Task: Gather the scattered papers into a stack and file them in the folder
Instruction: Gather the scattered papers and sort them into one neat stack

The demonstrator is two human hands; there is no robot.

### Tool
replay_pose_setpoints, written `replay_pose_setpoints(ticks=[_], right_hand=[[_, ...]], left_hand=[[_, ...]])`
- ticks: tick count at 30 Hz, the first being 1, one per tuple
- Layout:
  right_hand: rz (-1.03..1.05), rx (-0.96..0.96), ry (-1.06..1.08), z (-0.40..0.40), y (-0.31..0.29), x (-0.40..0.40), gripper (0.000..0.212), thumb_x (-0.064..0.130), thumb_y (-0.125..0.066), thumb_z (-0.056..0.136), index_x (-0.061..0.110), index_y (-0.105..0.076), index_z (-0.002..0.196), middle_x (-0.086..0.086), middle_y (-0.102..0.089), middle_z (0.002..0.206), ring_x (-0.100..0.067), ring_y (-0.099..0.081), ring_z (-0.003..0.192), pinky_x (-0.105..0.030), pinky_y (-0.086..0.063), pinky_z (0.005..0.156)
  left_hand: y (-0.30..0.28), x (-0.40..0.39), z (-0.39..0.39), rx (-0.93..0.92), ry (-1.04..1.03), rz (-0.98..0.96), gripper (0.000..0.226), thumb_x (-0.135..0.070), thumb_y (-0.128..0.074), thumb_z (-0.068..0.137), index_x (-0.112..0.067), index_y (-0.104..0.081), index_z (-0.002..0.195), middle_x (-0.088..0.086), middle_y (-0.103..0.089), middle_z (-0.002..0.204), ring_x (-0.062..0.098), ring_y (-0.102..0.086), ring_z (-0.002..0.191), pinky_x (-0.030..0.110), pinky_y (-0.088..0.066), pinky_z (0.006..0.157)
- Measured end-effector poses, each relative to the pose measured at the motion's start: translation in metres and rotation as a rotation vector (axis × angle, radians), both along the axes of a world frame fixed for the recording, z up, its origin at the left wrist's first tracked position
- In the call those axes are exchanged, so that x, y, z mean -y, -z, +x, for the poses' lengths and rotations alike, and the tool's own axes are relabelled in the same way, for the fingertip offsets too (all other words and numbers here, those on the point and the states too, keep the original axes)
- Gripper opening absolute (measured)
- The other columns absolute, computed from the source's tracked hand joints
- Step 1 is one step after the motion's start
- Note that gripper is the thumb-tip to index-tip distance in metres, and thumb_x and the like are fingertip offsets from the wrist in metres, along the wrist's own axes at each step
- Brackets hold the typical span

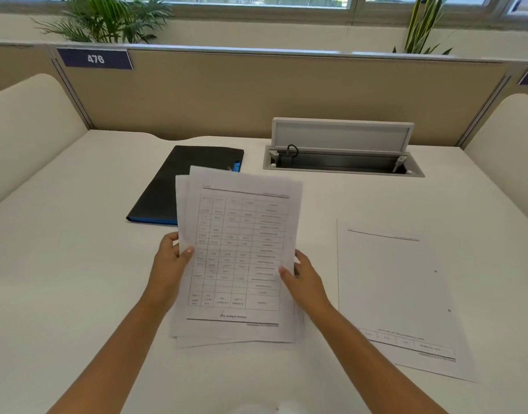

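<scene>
Mid-gather here: my left hand (170,258) and right hand (301,274) pinch the uneven bunch of white printed sheets (237,255) over the white counter (77,234), so next I'd grab the lone white sheet (397,294) on my right before the closed black folder (173,186).

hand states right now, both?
Left hand: grips the left edge of the loose stack of white printed papers, thumb on top.
Right hand: grips the same stack's right edge, thumb on top.

Bright daylight from the window (256,1), soft shadows, wide-angle bending at edges, print perhaps slightly blurred.
</scene>
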State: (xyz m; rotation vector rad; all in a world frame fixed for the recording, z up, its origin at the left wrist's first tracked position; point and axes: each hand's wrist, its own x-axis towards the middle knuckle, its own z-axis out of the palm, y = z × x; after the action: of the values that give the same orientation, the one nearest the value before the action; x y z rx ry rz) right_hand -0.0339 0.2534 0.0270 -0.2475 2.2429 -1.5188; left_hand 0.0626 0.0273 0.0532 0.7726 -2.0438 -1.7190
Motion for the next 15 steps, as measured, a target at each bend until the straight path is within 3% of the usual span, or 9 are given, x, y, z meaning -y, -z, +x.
replay_pose_setpoints(ticks=[2, 4, 6, 10, 12, 15], right_hand=[[-0.149, 0.042, 0.057, -0.007, -0.015, -0.003, 0.041, 0.018, -0.05, 0.094, 0.019, -0.041, 0.134, -0.001, -0.063, 0.119, -0.017, -0.061, 0.106, -0.026, -0.052, 0.086], [-0.25, -0.053, 0.088, -0.012, -0.031, -0.007, 0.02, 0.015, -0.049, 0.094, 0.028, -0.057, 0.109, 0.009, -0.067, 0.101, -0.013, -0.066, 0.095, -0.016, -0.054, 0.071], [-0.33, -0.153, 0.09, -0.015, -0.05, -0.009, 0.016, 0.018, -0.048, 0.095, 0.031, -0.057, 0.093, 0.011, -0.067, 0.094, -0.011, -0.067, 0.089, -0.016, -0.056, 0.067], [-0.432, -0.319, 0.059, -0.019, -0.076, -0.018, 0.013, 0.015, -0.048, 0.094, 0.026, -0.055, 0.092, 0.009, -0.067, 0.095, -0.004, -0.067, 0.087, -0.02, -0.057, 0.07], [-0.417, -0.4, 0.029, -0.02, -0.081, -0.022, 0.017, 0.011, -0.05, 0.092, 0.026, -0.054, 0.098, 0.01, -0.063, 0.1, -0.002, -0.065, 0.092, -0.019, -0.056, 0.074], [-0.368, -0.428, 0.063, -0.019, -0.088, -0.024, 0.028, 0.013, -0.061, 0.086, 0.024, -0.051, 0.11, 0.015, -0.059, 0.101, -0.001, -0.06, 0.092, -0.011, -0.052, 0.071]], left_hand=[[-0.01, -0.003, -0.002, -0.073, 0.018, -0.029, 0.026, -0.031, -0.052, 0.088, -0.028, -0.041, 0.112, -0.003, -0.065, 0.106, 0.017, -0.067, 0.089, 0.034, -0.057, 0.07], [-0.025, -0.006, -0.005, -0.177, 0.036, -0.006, 0.026, -0.037, -0.055, 0.082, -0.032, -0.045, 0.105, -0.002, -0.064, 0.108, 0.018, -0.067, 0.092, 0.035, -0.057, 0.073], [-0.039, -0.009, -0.009, -0.292, 0.051, 0.028, 0.023, -0.039, -0.058, 0.079, -0.035, -0.048, 0.099, -0.006, -0.065, 0.107, 0.016, -0.067, 0.096, 0.033, -0.058, 0.076], [-0.061, -0.019, -0.017, -0.449, 0.056, 0.023, 0.016, -0.027, -0.056, 0.083, -0.037, -0.051, 0.094, -0.017, -0.068, 0.103, 0.012, -0.065, 0.099, 0.029, -0.057, 0.079], [-0.068, -0.028, -0.019, -0.498, 0.087, 0.023, 0.023, -0.022, -0.057, 0.083, -0.037, -0.053, 0.099, -0.019, -0.067, 0.104, 0.011, -0.064, 0.101, 0.028, -0.057, 0.079], [-0.074, -0.046, -0.022, -0.453, 0.102, 0.001, 0.034, -0.028, -0.064, 0.077, -0.045, -0.051, 0.104, -0.022, -0.064, 0.1, 0.01, -0.062, 0.1, 0.023, -0.057, 0.071]])
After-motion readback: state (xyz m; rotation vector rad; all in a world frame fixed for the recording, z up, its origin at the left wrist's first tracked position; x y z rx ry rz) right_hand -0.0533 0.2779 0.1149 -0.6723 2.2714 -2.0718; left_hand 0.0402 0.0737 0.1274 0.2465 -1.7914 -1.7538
